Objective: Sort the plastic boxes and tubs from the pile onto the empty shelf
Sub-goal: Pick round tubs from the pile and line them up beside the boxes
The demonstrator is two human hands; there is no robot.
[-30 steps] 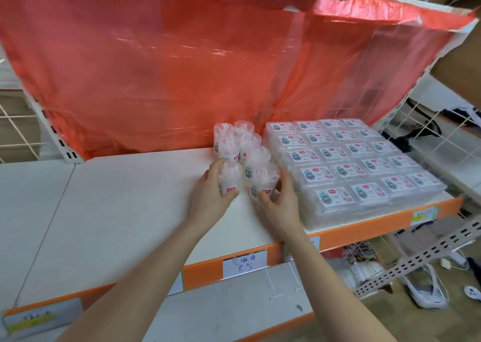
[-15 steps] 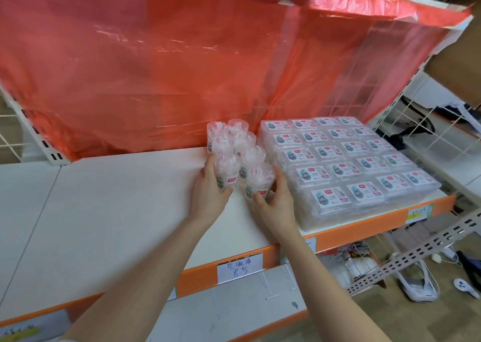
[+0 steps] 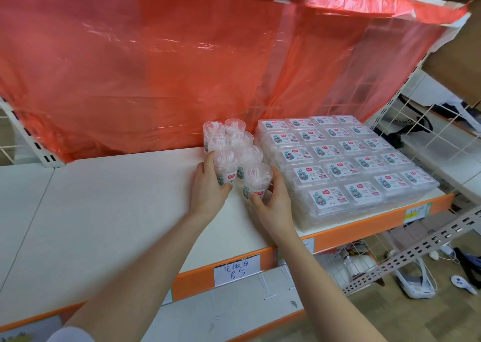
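Observation:
Several clear round tubs of pink-white swabs stand in two rows on the white shelf (image 3: 109,211), running from front to back. My left hand (image 3: 208,188) grips the front tub of the left row (image 3: 226,165). My right hand (image 3: 273,201) curls round the front tub of the right row (image 3: 256,179). Both tubs stand upright on the shelf board. To the right of the tubs lies a tight block of flat clear plastic boxes (image 3: 338,159) with labelled lids, stacked in layers up to the shelf's front edge.
A red plastic sheet (image 3: 182,68) hangs behind the shelf. The shelf's left part is bare white board. An orange front rail carries a handwritten price tag (image 3: 236,268). White wire racks (image 3: 429,133) stand at the right; a lower shelf and floor clutter lie below.
Both hands stay on the two front tubs, which have shifted slightly back against the rows. The view has drifted a little.

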